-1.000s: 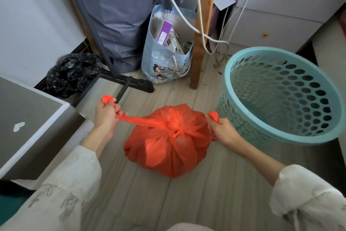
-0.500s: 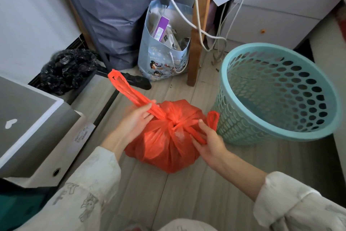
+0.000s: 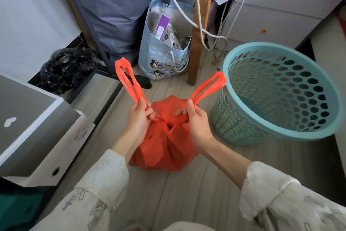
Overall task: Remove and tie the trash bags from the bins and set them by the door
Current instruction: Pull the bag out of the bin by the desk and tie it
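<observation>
On the wood-grain floor, a crinkled red plastic trash bag [image 3: 164, 148] sits knotted beside a perforated teal plastic bin [image 3: 277, 92]. Behind stand a grey fabric bag [image 3: 116, 19] and a wooden post [image 3: 200, 30]. Left hand [image 3: 139, 118] and right hand [image 3: 194, 118] each pinch one looped bag handle.

Wood-plank floor [image 3: 187, 193]: red trash bag [image 3: 164, 152], teal bin [image 3: 277, 96] (perforated), black bag [image 3: 65, 67].
</observation>
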`<state>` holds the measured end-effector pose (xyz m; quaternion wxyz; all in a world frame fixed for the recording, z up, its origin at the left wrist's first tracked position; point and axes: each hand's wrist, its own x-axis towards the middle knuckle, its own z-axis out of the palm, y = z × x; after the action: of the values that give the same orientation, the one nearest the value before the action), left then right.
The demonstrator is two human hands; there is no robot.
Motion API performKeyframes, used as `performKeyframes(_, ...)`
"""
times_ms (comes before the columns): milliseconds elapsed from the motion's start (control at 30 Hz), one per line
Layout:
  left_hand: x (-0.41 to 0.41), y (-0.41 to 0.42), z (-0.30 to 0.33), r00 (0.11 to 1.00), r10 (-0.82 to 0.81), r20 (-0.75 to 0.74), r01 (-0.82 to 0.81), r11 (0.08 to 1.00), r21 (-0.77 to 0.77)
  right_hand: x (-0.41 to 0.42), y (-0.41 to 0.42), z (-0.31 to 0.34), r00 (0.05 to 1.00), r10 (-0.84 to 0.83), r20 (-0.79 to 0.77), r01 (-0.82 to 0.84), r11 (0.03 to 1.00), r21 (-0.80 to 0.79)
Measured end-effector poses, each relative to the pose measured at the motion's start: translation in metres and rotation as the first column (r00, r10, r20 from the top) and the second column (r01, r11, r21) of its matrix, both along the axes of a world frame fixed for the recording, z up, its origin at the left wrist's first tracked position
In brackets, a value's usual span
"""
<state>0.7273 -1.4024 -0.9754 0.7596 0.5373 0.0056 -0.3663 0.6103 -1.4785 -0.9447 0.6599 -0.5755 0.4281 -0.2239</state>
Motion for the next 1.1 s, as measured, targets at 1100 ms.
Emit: performKeyframes(1100, 0.036, 0.0, 0.095, 0.672, -0.597, 0.438, 0.427, 0.796, 0.43, 0.023, -0.009, 0.0, 0.66, 0.461, -0.593, -0.695, 0.675, -0.249)
